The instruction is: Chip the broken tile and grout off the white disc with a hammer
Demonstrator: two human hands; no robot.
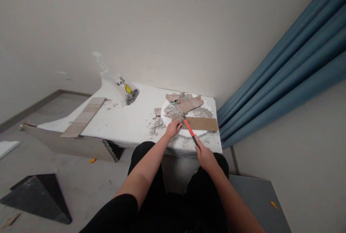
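Hammer [190, 130] with a red-and-black handle lies gripped in the right hand [205, 155], its head down on a broken tile shard [177, 118] that the left hand [173, 128] pins with bent fingers. Both sit at the 6 o'clock edge of a round white slab [186, 117] strewn with tile fragments and grey rubble. A brown tile strip [202, 123] lies at 3 o'clock of the hammer head. On the white board [129, 117], a clear plastic bag [119, 85] stands at 10 o'clock. Blue curtain [283, 71] hangs at 2 o'clock.
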